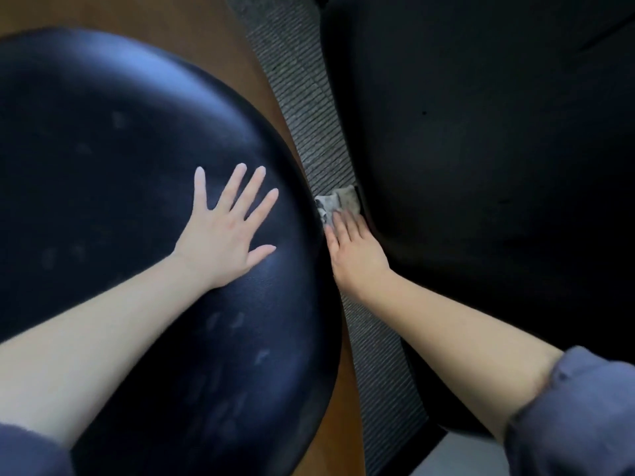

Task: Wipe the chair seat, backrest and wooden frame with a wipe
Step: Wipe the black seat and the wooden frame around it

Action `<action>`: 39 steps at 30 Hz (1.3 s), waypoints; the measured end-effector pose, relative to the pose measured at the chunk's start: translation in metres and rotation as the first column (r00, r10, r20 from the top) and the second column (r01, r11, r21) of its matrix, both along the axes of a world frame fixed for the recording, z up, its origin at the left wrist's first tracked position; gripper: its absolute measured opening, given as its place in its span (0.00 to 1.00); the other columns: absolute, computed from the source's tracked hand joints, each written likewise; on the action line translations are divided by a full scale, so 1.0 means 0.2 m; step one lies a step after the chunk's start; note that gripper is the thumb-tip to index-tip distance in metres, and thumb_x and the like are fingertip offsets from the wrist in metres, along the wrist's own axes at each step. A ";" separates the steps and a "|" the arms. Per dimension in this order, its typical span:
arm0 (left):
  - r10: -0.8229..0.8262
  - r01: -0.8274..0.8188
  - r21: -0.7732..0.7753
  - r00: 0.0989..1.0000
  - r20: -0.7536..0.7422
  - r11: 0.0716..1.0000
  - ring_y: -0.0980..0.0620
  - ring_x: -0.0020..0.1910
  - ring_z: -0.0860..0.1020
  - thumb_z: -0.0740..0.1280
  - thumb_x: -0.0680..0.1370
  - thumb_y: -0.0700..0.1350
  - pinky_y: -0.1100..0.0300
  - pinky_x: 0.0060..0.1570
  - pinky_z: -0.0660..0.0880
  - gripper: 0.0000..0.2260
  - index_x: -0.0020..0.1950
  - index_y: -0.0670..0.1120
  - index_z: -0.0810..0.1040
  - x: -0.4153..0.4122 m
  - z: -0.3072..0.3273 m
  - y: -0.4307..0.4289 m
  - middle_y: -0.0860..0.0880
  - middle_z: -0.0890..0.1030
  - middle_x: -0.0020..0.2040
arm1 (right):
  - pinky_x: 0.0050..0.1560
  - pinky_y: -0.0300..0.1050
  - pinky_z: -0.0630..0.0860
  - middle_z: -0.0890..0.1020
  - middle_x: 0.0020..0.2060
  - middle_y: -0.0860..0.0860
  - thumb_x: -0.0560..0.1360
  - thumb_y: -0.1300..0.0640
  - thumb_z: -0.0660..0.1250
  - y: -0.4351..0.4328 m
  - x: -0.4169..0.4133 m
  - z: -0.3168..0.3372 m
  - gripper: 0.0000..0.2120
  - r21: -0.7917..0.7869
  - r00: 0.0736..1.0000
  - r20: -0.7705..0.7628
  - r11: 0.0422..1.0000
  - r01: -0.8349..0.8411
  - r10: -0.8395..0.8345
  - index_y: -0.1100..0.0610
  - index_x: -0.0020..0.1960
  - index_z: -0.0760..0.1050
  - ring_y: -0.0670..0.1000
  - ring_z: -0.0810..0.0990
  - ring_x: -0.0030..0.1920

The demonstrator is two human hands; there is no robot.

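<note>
A black padded chair seat [120,159] fills the left of the view, with faint smudges on its surface. Brown wooden frame [271,108] shows along its right edge. My left hand [226,228] lies flat on the seat with its fingers spread. My right hand [354,249] reaches down beside the seat's right edge and presses a crumpled white-grey wipe [335,201] against the edge with straight fingers. The wipe's lower part is hidden under the fingers.
A strip of grey ribbed carpet [302,97] runs between the chair and a large black object [481,149] on the right. A pale patch of floor [457,455] shows at the bottom right. Dark blue sleeves cover both upper arms.
</note>
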State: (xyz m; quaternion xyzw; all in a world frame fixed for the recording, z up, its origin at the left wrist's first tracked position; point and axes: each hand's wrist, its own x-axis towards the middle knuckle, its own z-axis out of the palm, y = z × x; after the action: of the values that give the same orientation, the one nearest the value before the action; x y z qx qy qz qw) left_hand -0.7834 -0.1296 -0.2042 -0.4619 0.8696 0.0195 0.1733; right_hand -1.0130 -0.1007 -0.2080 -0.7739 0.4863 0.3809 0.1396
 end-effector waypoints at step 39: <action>0.025 -0.027 -0.016 0.991 -0.134 0.999 0.38 0.78 0.45 0.46 0.73 0.70 0.27 0.66 0.36 0.39 0.79 0.49 0.56 0.15 -0.05 -0.01 0.42 0.48 0.80 | 0.75 0.45 0.42 0.48 0.78 0.59 0.81 0.40 0.49 0.13 0.16 0.07 0.37 0.173 0.397 0.297 0.457 0.872 -0.869 0.64 0.78 0.44 0.54 0.45 0.78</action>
State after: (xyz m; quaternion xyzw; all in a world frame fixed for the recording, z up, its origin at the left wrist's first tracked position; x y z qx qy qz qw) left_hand -0.7543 -0.1316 -0.2142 -0.4724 0.8733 0.0450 0.1104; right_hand -0.9813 -0.0750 -0.1949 -0.4605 0.7871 0.1083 0.3958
